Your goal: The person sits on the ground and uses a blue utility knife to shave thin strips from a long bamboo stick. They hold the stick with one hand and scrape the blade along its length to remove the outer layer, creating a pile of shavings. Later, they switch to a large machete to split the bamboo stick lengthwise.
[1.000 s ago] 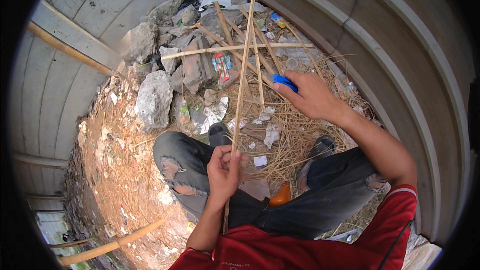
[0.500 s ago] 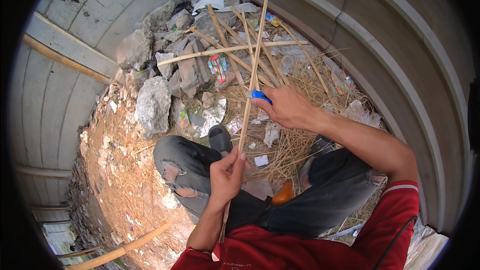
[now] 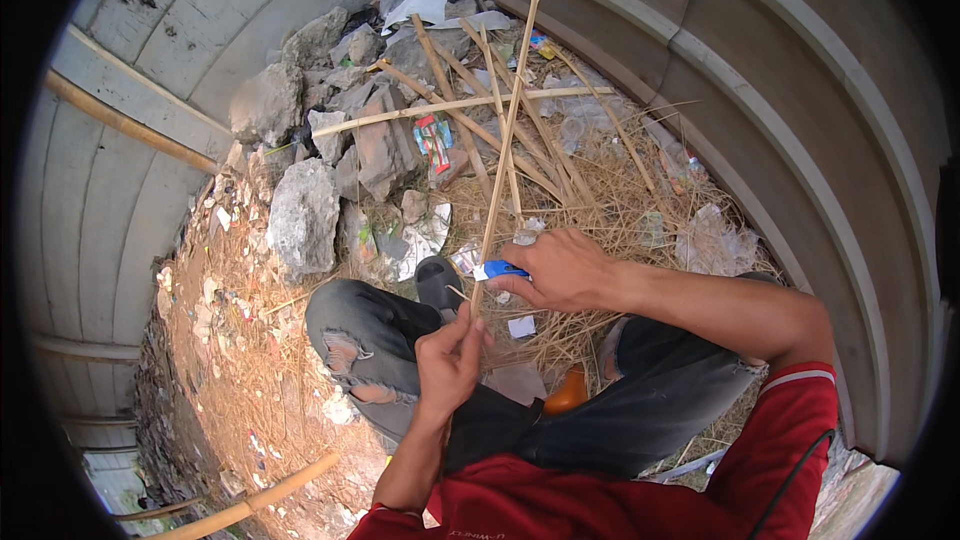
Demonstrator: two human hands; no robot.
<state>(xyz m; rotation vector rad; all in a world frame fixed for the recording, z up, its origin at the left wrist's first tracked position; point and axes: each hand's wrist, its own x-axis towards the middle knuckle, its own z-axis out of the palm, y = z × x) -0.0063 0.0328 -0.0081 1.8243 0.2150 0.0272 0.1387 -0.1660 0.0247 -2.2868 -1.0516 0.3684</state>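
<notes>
Head camera: the left hand (image 3: 447,365) pinches a long thin stick (image 3: 495,195) that slants up and away beyond both hands; the right hand (image 3: 568,270) grips a blue cutter (image 3: 508,269) against it, just above the left; loose sticks (image 3: 375,120) lie past them

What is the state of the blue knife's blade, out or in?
Out: the pale blade projects from the blue handle, at the bamboo strip.

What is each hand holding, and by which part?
Left hand: the long bamboo strip, by its lower part. Right hand: the blue cutter, by its handle.
</notes>
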